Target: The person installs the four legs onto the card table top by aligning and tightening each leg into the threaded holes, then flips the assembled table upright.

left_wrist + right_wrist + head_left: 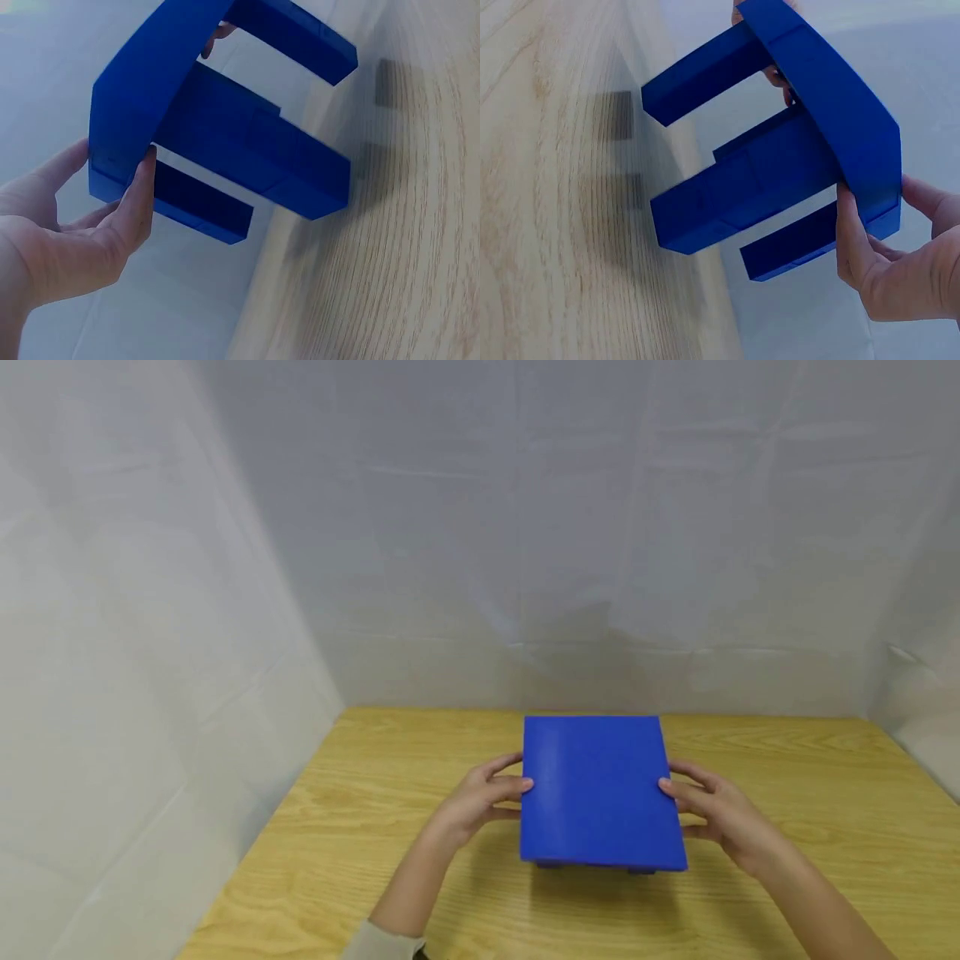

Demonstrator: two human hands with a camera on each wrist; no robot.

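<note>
The left hand (480, 800) is pressed against the left edge of a blue block structure (600, 792), with the thumb laid on the top face and the fingers (139, 196) curled under the rim; the right hand (718, 814) grips the opposite edge in the same manner, its fingers (853, 234) hooked beneath the slab. The structure is thus held between both hands above the wooden table (337, 827), toward its middle, and the wrist views show it clear of the surface, its shadow falling on the wood below. It consists of a flat blue top plate (142, 90) from which blue legs (255, 161) project downward, one broad and at least two narrower. To carry out the lift well, it is judged that even pressure should be kept on both sides and the plate held level, since the legs appear to be built of joined bricks that might separate if the piece were tilted or squeezed unevenly. No brand, label or writing can be read on the blue surfaces, on the table, or on the pale cloth backdrop (525, 527) hung behind and beside it.
</note>
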